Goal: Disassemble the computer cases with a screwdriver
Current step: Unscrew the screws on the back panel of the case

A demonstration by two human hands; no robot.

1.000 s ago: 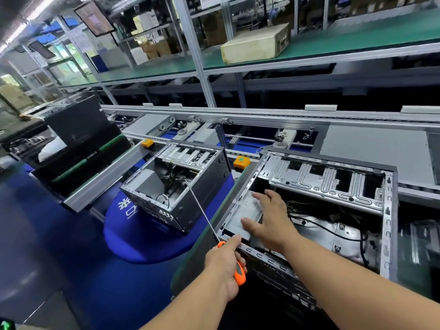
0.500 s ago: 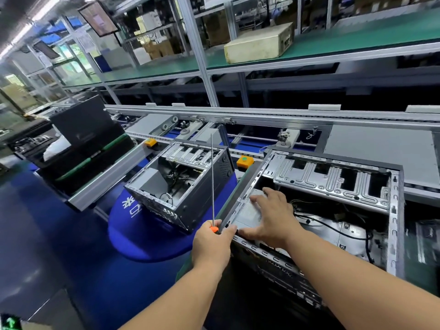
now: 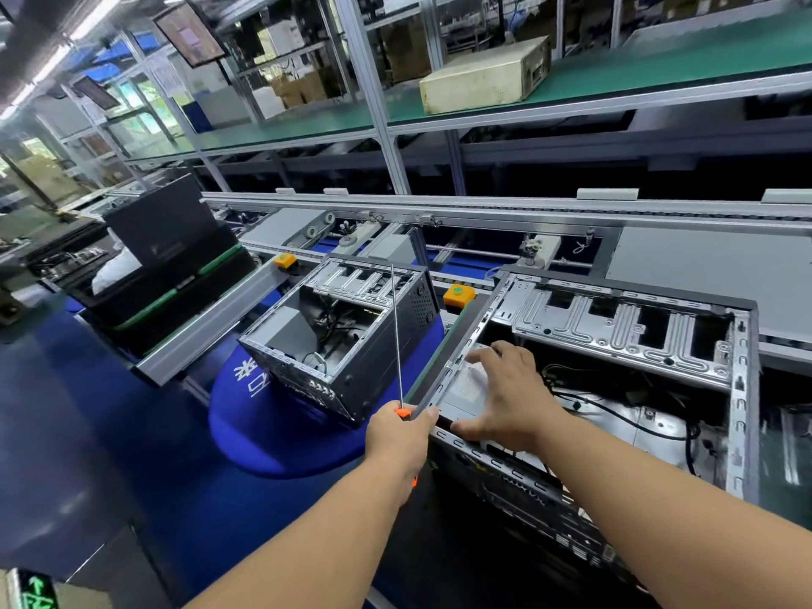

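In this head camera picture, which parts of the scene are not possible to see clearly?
- Head view: most of the screwdriver handle, wrapped by the left hand; only orange bits show.
- Head view: the grey unit's label under the right hand, too blurred to read; the hand covers part of it.
- Head view: the near computer case bottom right corner, hidden by the right forearm.
- Head view: the far computer case interior, too small and dark.

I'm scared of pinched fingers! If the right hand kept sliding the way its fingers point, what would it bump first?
Probably the side rail of the nearer computer case. The right hand lies on a grey box inside, fingers pointing at that rail. Depth is hard to judge.
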